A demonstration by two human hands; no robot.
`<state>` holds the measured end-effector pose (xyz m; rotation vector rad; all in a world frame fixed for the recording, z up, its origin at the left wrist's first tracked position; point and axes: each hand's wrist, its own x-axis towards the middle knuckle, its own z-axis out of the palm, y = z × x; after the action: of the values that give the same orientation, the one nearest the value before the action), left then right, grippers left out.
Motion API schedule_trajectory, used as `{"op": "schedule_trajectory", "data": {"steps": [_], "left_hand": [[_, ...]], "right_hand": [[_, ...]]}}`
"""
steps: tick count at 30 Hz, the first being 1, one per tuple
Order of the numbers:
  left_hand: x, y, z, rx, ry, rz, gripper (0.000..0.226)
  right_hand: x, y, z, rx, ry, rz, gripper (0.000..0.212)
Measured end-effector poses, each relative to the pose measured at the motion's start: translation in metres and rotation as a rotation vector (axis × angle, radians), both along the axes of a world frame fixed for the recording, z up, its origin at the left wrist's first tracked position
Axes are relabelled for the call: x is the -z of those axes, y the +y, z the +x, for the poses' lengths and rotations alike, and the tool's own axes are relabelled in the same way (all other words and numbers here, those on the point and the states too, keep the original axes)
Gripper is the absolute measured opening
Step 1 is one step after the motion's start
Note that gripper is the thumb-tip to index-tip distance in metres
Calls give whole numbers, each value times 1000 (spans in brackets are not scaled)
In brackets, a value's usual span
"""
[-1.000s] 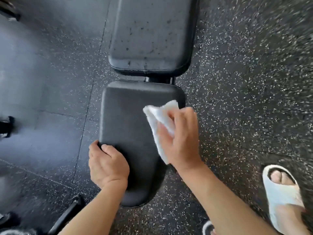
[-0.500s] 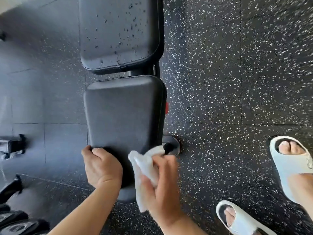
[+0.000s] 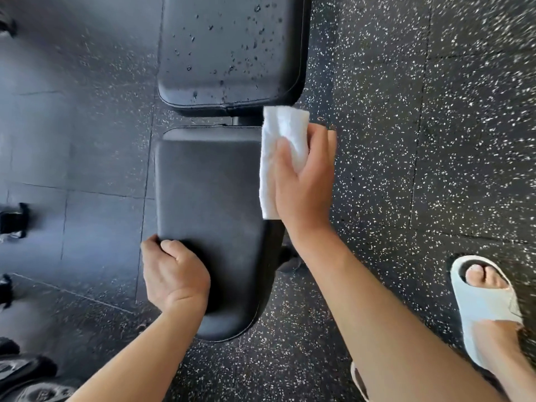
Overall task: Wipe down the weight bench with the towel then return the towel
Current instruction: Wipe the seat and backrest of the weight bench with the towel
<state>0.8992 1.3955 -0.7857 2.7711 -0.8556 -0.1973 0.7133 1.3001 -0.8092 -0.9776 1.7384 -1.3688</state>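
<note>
The black weight bench has a seat pad [image 3: 208,192] in the middle and a back pad [image 3: 232,47] above it, dotted with droplets. My right hand [image 3: 304,184] holds a folded white towel [image 3: 282,132] against the seat pad's right edge, near its far corner. The towel passes between my thumb and fingers. My left hand [image 3: 174,274] grips the seat pad's near left edge, its fingers curled over the rim. The seat's surface looks dry and matte.
Speckled black rubber floor surrounds the bench. My foot in a white sandal [image 3: 484,309] stands at the lower right, with a second sandal partly hidden under my right forearm. Dark gym gear [image 3: 13,219] sits at the left edge, and more [image 3: 26,369] at the lower left.
My right hand has carried the towel from the seat's near right end up along its right edge to the far corner. My left hand has stayed on the left edge.
</note>
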Motion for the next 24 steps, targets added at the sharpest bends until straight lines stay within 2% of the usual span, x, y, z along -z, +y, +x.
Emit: {"op": "schedule_trajectory", "data": {"steps": [4, 7, 9, 12, 13, 19, 22, 24], "left_hand": [[-1, 0, -1, -14, 22, -17, 46], [-1, 1, -1, -10, 33, -20, 47], [-3, 1, -2, -2, 35, -31, 49], [-4, 0, -4, -9, 43, -44, 49], [-4, 0, -4, -10, 49, -40, 46], [-10, -1, -7, -12, 65, -28, 56], [-15, -3, -9, -20, 76, -23, 49], [-15, -3, -8, -36, 88, -15, 44]], "right_hand": [[-1, 106, 20, -233, 127, -72, 24], [0, 191, 29, -463, 116, -59, 32], [3, 212, 22, -578, 145, -75, 32], [4, 177, 7, -624, 205, -143, 20], [2, 155, 4, -615, 246, -156, 25], [-21, -4, 5, -564, 763, -215, 24], [-25, -29, 25, -706, 950, -349, 23], [-21, -21, 36, -841, 987, -501, 21]]}}
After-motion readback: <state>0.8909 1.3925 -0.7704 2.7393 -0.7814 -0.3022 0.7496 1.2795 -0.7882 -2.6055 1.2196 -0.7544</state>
